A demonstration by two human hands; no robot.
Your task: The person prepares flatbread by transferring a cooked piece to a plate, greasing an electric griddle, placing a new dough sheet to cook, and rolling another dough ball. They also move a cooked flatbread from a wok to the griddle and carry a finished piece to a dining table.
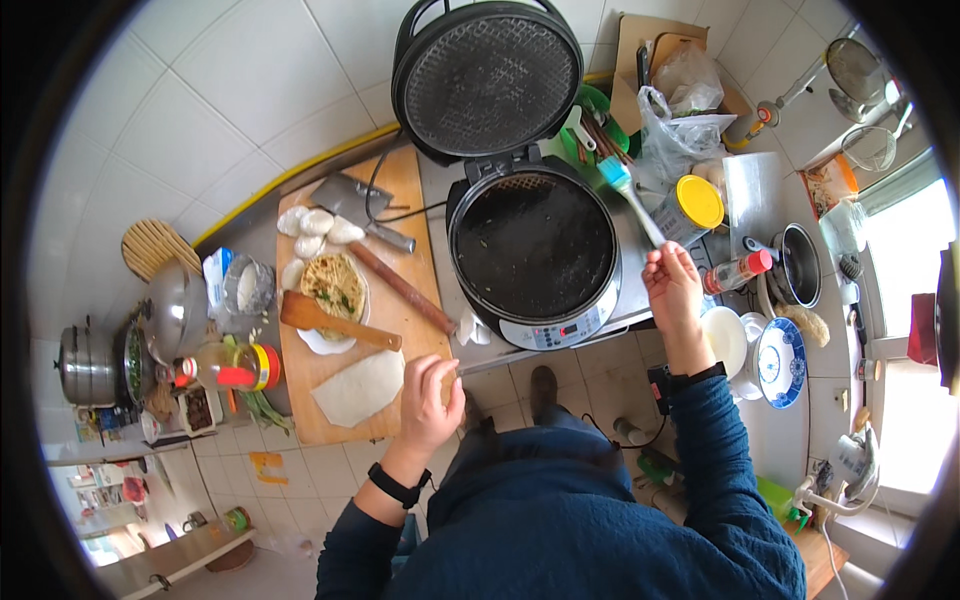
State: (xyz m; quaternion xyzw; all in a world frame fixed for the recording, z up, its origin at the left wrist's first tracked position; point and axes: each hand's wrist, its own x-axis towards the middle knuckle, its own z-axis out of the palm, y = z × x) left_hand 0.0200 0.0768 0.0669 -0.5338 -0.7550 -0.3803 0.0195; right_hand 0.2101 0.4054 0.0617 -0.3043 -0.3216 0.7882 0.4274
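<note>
My right hand (673, 289) grips the handle end of a basting brush (634, 201) with blue bristles, right of an electric griddle. The griddle's dark round plate (534, 244) lies bare with a few crumbs, and its lid (491, 86) stands raised behind. Empty, with fingers apart and slightly curled, my left hand (433, 401) is at the right edge of the wooden board (420, 277). Beside it on the board lies a flat sheet of dough (360, 391). A wooden spatula (341, 324) rests across a plate of cooked flatbread (334, 281). A rolling pin (401, 289) lies to its right.
A cleaver (352, 196) and dough pieces (311, 223) lie at the board's back. An oil bottle (232, 367) and steel pot (88, 367) are left. Right are a yellow-lidded can (697, 202), a red-capped bottle (739, 271), a small pan (796, 265) and a blue-patterned bowl (781, 362).
</note>
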